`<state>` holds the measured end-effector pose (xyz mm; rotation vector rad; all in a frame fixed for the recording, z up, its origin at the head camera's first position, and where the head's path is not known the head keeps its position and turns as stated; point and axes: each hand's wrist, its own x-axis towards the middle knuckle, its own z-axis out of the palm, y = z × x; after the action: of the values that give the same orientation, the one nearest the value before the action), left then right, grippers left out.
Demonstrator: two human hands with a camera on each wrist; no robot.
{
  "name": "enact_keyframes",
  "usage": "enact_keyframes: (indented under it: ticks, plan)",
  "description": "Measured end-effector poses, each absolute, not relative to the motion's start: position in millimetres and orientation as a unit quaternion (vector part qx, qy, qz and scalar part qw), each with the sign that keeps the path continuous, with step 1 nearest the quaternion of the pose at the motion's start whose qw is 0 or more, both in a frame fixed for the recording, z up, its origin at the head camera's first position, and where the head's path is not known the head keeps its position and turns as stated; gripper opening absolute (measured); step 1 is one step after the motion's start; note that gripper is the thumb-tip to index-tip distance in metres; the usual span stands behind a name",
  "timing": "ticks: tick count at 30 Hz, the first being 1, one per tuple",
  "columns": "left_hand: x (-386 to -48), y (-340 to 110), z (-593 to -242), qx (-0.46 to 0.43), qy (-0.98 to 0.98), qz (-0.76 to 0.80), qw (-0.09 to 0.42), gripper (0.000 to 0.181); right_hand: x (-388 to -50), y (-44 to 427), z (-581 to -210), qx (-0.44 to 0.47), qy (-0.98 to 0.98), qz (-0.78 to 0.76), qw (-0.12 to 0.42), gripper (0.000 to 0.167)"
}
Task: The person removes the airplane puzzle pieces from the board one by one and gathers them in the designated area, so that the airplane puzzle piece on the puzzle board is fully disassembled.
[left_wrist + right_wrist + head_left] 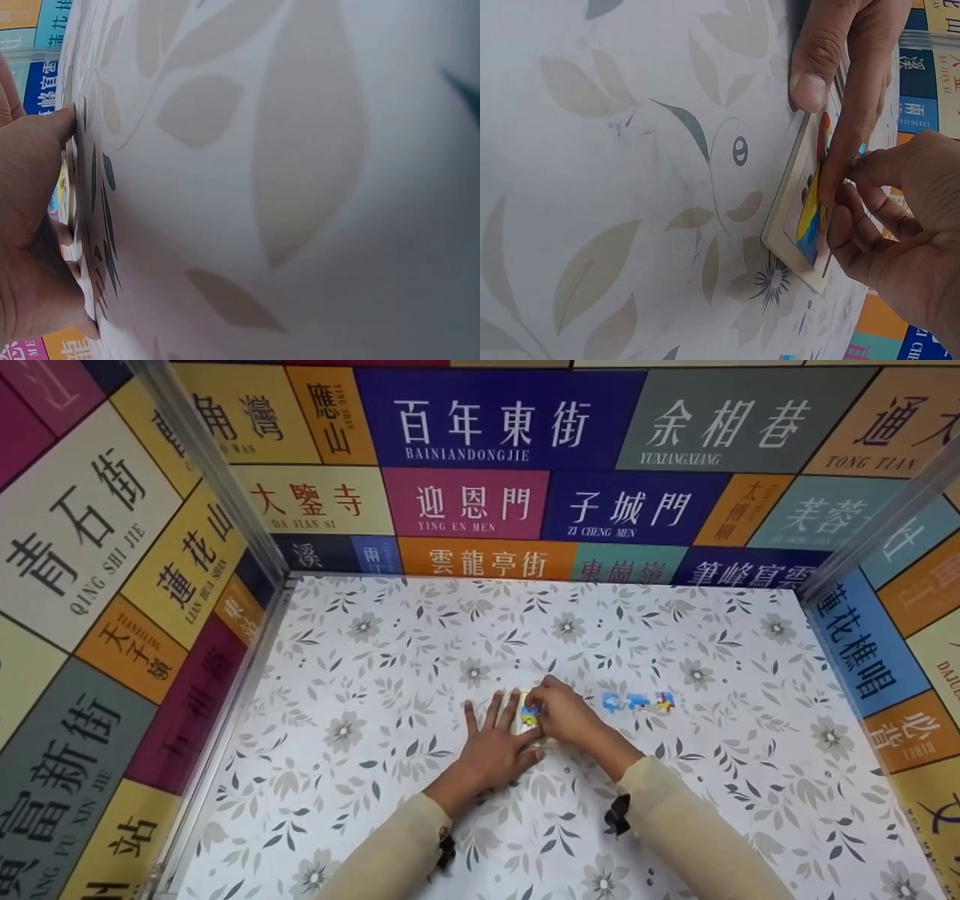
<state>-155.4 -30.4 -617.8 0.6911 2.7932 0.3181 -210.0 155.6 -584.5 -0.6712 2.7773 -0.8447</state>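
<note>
A thin wooden jigsaw board [787, 251] with a raised pale rim lies flat on the table, bright blue, yellow and red pieces [529, 715] inside it. My left hand [495, 750] is spread over its left side, fingers straight. Seen from the right wrist, the left thumb rests by the rim and the left index finger reaches across the pieces. Curled over the board from the right, my right hand [564, 718] pinches a small puzzle piece [862, 148] at its fingertips; only a blue bit shows. The left wrist view catches the left hand [30, 217] at its edge.
Three loose groups of puzzle pieces, a light blue one [611, 702], a blue one [637, 701] and a multicoloured one [664, 702], lie right of the board. A floral cloth [420, 825] covers the table. Sign-printed panels [480, 502] wall off the back and sides.
</note>
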Motion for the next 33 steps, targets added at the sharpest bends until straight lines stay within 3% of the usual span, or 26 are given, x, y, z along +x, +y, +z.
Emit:
enact_keyframes:
  ticks: [22, 33]
  plan:
    - [-154.2, -29.5, -618.1, 0.234, 0.959, 0.106, 0.123, 0.056, -212.2, 162.2, -587.2, -0.275, 0.906, -0.316, 0.063, 0.026]
    - [-153.6, -31.0, -619.3, 0.239, 0.957, 0.113, 0.119, 0.056, -213.2, 164.0, -592.5, -0.333, 0.895, -0.296, 0.011, 0.021]
